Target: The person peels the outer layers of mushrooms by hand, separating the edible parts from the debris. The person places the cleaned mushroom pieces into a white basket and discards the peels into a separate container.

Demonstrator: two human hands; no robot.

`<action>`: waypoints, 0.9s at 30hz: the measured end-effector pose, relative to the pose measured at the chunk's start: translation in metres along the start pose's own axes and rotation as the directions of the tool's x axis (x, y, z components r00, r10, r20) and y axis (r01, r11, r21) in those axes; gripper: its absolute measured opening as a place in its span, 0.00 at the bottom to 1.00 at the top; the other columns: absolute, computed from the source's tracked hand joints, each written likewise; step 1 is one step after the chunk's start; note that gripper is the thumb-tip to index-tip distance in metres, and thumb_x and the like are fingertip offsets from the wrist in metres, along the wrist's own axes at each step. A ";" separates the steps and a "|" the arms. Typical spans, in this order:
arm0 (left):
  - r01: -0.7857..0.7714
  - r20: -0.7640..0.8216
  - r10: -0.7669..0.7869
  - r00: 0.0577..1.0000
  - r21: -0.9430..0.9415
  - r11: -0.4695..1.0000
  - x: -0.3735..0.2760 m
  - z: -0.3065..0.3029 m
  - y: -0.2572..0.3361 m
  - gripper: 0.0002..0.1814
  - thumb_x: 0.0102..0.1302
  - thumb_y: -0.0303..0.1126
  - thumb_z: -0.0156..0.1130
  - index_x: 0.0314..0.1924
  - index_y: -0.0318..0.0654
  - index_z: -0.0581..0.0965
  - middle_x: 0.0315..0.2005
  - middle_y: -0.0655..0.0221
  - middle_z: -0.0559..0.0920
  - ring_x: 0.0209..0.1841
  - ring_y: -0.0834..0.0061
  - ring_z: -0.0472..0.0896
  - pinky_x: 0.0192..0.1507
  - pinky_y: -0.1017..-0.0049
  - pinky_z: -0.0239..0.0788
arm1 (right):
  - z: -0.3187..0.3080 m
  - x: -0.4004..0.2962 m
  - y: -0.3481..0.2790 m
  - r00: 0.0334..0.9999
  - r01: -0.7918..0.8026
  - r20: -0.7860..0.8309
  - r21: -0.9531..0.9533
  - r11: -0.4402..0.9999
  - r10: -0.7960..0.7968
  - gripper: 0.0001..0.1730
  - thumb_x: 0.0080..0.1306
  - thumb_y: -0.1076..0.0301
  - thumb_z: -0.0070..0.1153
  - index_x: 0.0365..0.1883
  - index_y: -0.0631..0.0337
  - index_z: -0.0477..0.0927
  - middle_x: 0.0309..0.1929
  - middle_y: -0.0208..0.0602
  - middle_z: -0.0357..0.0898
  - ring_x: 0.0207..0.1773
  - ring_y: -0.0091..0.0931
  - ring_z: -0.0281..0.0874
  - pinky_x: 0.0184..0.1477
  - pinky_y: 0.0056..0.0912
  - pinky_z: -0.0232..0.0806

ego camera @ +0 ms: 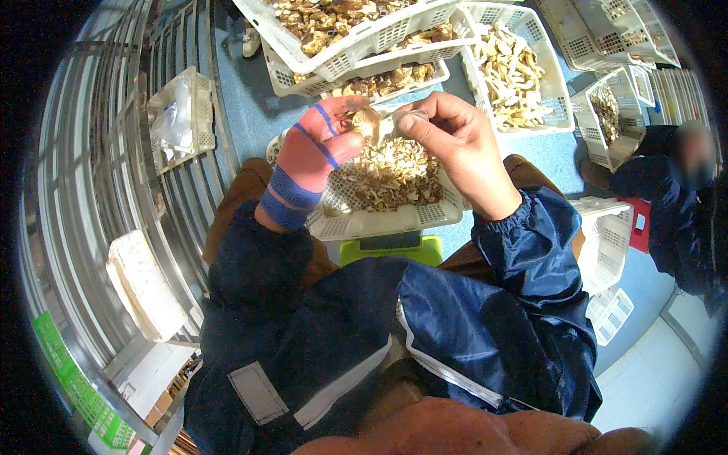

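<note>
My left hand (pixel 318 139) wears a pink glove with blue bands and grips a mushroom (pixel 367 123) by its cap between thumb and fingers. The pale stem points toward my right hand (pixel 455 136), which is bare. Between its thumb and index finger is a small greyish piece (pixel 417 115), possibly a blade; its exact kind is hard to tell. Both hands are above a white perforated plastic basket (pixel 387 224) set between my knees. Chopped mushroom trimmings (pixel 398 170), pale on top and darker toward the front, lie inside.
Stacked white crates (pixel 364 57) of brown mushrooms stand ahead. To their right, another crate (pixel 560 108) holds pale mushroom pieces. Metal slatted racking (pixel 182 227) runs along my left, bearing a foam block (pixel 145 287) and a basket (pixel 199 122) with plastic bags. A person (pixel 660 187) sits at right.
</note>
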State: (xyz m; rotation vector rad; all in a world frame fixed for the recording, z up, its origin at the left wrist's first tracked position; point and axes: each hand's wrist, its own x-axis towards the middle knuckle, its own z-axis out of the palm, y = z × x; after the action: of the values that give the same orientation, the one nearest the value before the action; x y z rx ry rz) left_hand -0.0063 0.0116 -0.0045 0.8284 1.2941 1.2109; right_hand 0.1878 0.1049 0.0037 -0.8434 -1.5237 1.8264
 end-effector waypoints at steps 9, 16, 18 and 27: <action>0.026 0.070 -0.016 0.997 -0.144 0.989 0.004 -0.010 -0.007 0.29 0.59 0.26 0.56 0.63 0.33 0.71 0.48 0.66 0.80 0.44 0.78 0.78 0.47 0.77 0.72 | -0.006 0.006 0.008 0.939 0.318 0.048 -0.497 0.807 -0.341 0.09 0.62 0.69 0.63 0.28 0.66 0.78 0.29 0.40 0.80 0.33 0.35 0.79 0.39 0.34 0.70; -0.157 -0.067 0.167 0.984 0.144 0.977 -0.005 0.004 -0.002 0.28 0.62 0.20 0.60 0.63 0.34 0.70 0.48 0.69 0.80 0.46 0.81 0.77 0.51 0.78 0.71 | 0.002 0.004 -0.002 0.911 0.411 0.118 -0.325 0.852 -0.394 0.08 0.61 0.72 0.63 0.27 0.65 0.77 0.36 0.41 0.83 0.40 0.36 0.82 0.44 0.34 0.72; -0.177 -0.076 0.198 0.977 0.227 0.958 -0.005 0.005 -0.002 0.28 0.61 0.20 0.61 0.63 0.36 0.71 0.47 0.69 0.80 0.46 0.81 0.77 0.51 0.78 0.71 | 0.001 0.004 -0.001 0.910 0.413 0.120 -0.335 0.846 -0.397 0.08 0.62 0.72 0.62 0.27 0.66 0.77 0.37 0.41 0.83 0.40 0.36 0.83 0.44 0.34 0.72; -0.214 -0.055 0.262 0.963 0.430 0.877 -0.008 0.007 -0.003 0.26 0.58 0.21 0.63 0.59 0.39 0.75 0.47 0.70 0.80 0.45 0.81 0.75 0.51 0.76 0.70 | 0.000 0.000 0.004 0.967 0.252 0.057 -0.337 0.907 -0.247 0.09 0.64 0.70 0.62 0.27 0.65 0.77 0.29 0.38 0.82 0.34 0.27 0.80 0.40 0.30 0.71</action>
State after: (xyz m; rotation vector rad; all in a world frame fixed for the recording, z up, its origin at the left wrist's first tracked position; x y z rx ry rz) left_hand 0.0022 0.0049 -0.0042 1.2792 1.6132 1.1973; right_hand 0.1881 0.1041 -0.0002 -0.7483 -1.8969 1.4068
